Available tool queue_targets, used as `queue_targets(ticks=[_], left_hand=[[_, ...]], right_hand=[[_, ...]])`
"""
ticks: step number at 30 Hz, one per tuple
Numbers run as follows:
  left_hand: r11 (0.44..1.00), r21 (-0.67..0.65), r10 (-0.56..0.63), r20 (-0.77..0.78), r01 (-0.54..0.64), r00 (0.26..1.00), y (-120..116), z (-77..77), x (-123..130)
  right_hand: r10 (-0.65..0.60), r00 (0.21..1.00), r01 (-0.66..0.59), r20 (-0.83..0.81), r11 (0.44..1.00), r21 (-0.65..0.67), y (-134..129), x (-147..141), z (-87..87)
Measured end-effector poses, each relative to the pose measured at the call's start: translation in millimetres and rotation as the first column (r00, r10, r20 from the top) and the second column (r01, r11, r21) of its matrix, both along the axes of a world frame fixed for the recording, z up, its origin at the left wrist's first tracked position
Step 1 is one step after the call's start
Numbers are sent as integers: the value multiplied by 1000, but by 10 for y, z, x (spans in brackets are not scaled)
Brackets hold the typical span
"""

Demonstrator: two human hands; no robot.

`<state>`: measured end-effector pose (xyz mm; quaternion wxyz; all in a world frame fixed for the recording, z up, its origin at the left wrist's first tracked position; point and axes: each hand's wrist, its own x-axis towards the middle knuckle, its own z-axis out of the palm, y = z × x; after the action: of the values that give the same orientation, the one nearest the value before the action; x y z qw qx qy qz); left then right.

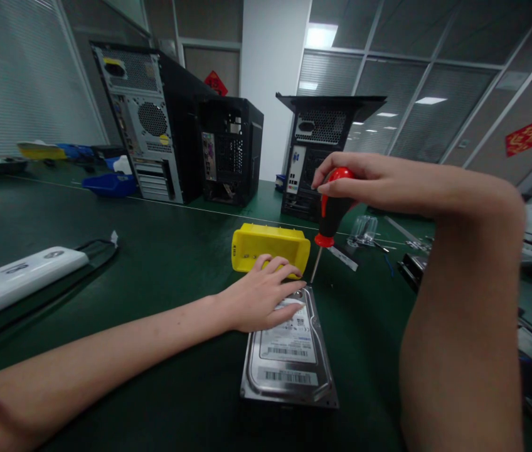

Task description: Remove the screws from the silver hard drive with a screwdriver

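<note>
A silver hard drive (288, 370) with white barcode labels lies flat on the green table. My left hand (268, 295) rests across its far end, fingers stretched out and spread over the label. In my right hand (348, 176) is a red and black screwdriver (332, 213), gripped from above by the handle. Its shaft points down, the tip at the drive's far right corner; a screw there is too small to make out. Just beyond the drive stands a yellow bin (270, 242) with a few small metal pieces inside, its front edge partly behind my left fingers.
Several black computer cases (184, 125) stand at the back. To the left lie a white power strip (26, 276) with a black cable and a blue bin (110, 184). A clear plastic bag (362, 230) and loose metal parts lie to the right, partly behind my right forearm.
</note>
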<state>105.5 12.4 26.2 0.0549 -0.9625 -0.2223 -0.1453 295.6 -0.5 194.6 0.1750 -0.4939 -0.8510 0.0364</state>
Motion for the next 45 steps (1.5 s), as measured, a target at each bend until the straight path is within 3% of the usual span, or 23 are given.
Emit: queue_targets(ticks=[6,11,18,23,38,45], left_hand=[[1000,4,2,-6,-2,1000,0,-3,7],[1000,8,3,-6,-3,1000,8,-16,1],[1000,29,7,-6,-7,1000,8,-18,-6],[1000,17,6,-8,-6,1000,4,-10,-1],[1000,5,12,-21,-12,1000,-1,3,7],[1000,4,-6,-11,6,1000,2,-5,7]], right_hand=[[-126,992,126,-3,991,55,33,44,3],[-247,969,247,6,969,-17,57,52,9],[-75,978,49,-196,990,-135,76,132,-25],[-108,977,82,-185,986,-145,53,70,-9],[-56,991,38,-124,989,-140,9,-63,2],[-164,984,166,-66,986,20,19,-69,26]])
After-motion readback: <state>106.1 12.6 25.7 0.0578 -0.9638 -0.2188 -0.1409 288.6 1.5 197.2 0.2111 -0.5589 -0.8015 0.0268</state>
